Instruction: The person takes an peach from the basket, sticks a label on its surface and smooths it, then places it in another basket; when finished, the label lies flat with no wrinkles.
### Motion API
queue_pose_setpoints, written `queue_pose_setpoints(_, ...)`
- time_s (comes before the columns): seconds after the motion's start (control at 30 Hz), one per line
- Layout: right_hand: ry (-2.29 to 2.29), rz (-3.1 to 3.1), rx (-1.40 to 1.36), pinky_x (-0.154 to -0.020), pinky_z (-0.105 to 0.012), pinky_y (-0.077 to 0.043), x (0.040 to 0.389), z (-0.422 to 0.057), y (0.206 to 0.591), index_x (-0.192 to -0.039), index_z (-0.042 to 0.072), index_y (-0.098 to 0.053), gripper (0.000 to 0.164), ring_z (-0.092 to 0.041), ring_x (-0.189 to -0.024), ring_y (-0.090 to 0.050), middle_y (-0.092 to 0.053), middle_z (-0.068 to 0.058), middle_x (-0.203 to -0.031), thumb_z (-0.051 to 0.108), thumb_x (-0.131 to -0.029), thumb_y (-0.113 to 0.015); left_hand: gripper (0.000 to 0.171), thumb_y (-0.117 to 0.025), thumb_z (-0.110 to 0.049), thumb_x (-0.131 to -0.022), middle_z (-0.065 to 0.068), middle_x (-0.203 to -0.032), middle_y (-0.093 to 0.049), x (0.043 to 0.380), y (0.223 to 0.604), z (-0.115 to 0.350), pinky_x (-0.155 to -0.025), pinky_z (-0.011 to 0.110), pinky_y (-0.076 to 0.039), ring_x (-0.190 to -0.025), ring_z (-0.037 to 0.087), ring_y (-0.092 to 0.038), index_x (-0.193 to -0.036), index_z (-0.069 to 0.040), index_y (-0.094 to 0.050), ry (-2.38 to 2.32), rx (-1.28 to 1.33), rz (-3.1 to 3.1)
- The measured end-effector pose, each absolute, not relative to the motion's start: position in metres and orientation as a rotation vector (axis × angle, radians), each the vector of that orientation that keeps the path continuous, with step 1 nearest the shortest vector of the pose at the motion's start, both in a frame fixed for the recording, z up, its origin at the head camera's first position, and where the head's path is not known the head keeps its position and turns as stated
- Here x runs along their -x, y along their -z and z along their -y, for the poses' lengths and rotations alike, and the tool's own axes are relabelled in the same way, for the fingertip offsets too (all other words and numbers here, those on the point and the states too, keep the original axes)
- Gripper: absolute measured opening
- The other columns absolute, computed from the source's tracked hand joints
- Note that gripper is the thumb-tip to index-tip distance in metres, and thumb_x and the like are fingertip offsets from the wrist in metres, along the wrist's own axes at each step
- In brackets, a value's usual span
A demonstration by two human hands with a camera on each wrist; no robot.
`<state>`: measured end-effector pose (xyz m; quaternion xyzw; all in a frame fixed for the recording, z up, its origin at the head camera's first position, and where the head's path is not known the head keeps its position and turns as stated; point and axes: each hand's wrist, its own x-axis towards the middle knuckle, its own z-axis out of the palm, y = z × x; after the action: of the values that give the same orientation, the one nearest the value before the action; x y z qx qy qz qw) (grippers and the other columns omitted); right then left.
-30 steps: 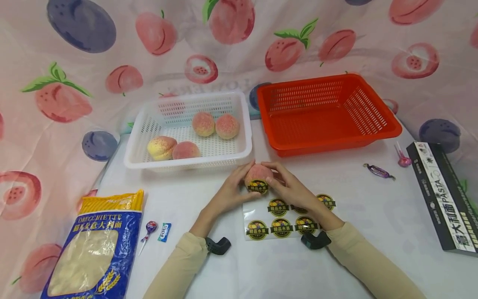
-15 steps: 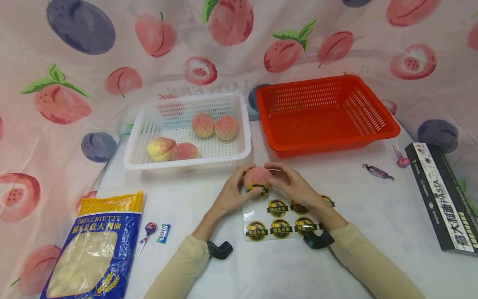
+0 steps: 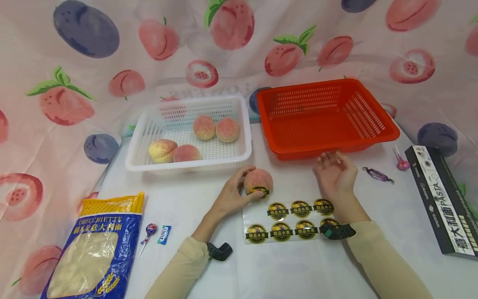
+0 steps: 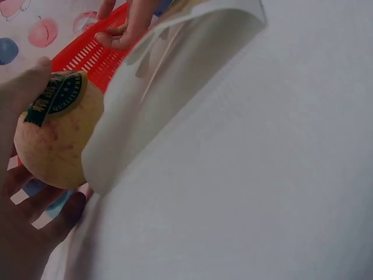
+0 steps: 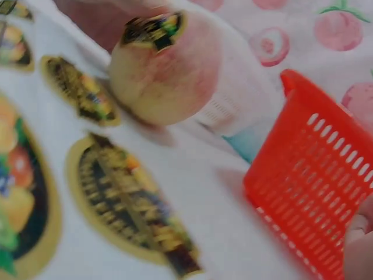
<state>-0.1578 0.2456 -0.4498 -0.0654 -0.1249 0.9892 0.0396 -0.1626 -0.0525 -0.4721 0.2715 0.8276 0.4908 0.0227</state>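
Observation:
A pink-and-yellow peach [image 3: 258,178] sits at the table's centre with a black-and-gold label [image 3: 260,191] on its near side. My left hand [image 3: 231,195] holds it, thumb at the label and fingers round the left side; in the left wrist view the peach [image 4: 58,131] lies between thumb and fingers. My right hand [image 3: 336,176] is apart from it, in front of the red basket [image 3: 321,150], palm up with loosely bent fingers and nothing in them. Between the forearms lies a clear sheet [image 3: 254,214] of round fruit labels, partly under the right wrist.
Several peaches lie in a white basket [image 3: 190,167] at the back left. A pasta bag [image 3: 97,249], a lollipop [image 3: 150,230] and a small blue candy [image 3: 164,235] lie left. On the right are a purple-wrapped candy [image 3: 378,175], a pink lollipop [image 3: 402,163] and a black pasta box [image 3: 440,199].
My right hand has let go of the peach and moved right, towards the red basket, uncovering more labels on the sheet. My left hand stays on the peach.

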Motion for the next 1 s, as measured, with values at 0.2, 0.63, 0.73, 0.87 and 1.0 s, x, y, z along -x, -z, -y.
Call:
queue_pose_setpoints(0.2,-2.959,0.215,0.194,-0.083,-0.036,-0.042,0.163,-0.252,0.439,-0.082,0.005,-0.051,0.005,-0.023,-0.090,-0.047,-0.051,-0.010,-0.091,0.005,-0.086,-0.048,0.075,-0.066,-0.052,-0.070,-0.014,-0.138,-0.033,0.160,0.451,0.054,-0.099,0.032,-0.037,-0.123,0.001,-0.034,-0.133,-0.034,-0.031,-1.267,-1.022,-2.739)
queue_pose_setpoints(0.63,-2.805,0.340,0.260,-0.078,-0.036,-0.044,0.167,-0.259,0.430,-0.078,0.007,-0.047,0.015,-0.022,-0.083,-0.046,-0.048,-0.007,-0.086,-0.005,-0.083,-0.053,0.055,-0.067,-0.029,-0.076,-0.002,-0.134,-0.041,0.174,0.380,0.038,-0.101,0.034,-0.032,-0.125,0.016,-0.033,-0.126,-0.023,-0.045,-0.313,-1.716,-2.554)
queue_pose_setpoints(0.73,-2.801,0.339,0.285,-0.081,-0.036,-0.042,0.167,-0.259,0.430,-0.079,0.007,-0.047,0.014,-0.021,-0.084,-0.046,-0.048,-0.007,-0.088,-0.004,-0.083,-0.053,0.049,-0.064,-0.026,-0.078,0.000,-0.135,-0.040,0.178,0.375,0.029,-0.098,0.040,-0.034,-0.126,0.019,-0.032,-0.124,-0.026,-0.046,-0.108,-1.728,-2.465)
queue_pose_setpoints(0.87,-2.801,0.353,0.288,-0.083,-0.036,-0.042,0.166,-0.257,0.431,-0.083,0.008,-0.044,0.014,-0.021,-0.088,-0.044,-0.046,-0.006,-0.091,-0.003,-0.083,-0.053,0.043,-0.062,-0.022,-0.079,0.001,-0.135,-0.039,0.183,0.374,0.024,-0.097,0.045,-0.034,-0.127,0.022,-0.030,-0.120,-0.026,-0.049,0.022,-1.695,-2.382)
queue_pose_setpoints(1.0,-2.792,0.409,0.279,-0.080,-0.036,-0.044,0.164,-0.254,0.433,-0.083,0.007,-0.042,0.014,-0.021,-0.089,-0.043,-0.045,-0.007,-0.092,-0.002,-0.084,-0.054,0.047,-0.064,-0.017,-0.077,0.002,-0.138,-0.035,0.186,0.373,0.023,-0.098,0.046,-0.034,-0.129,0.023,-0.027,-0.121,-0.026,-0.049,0.073,-1.650,-2.320)
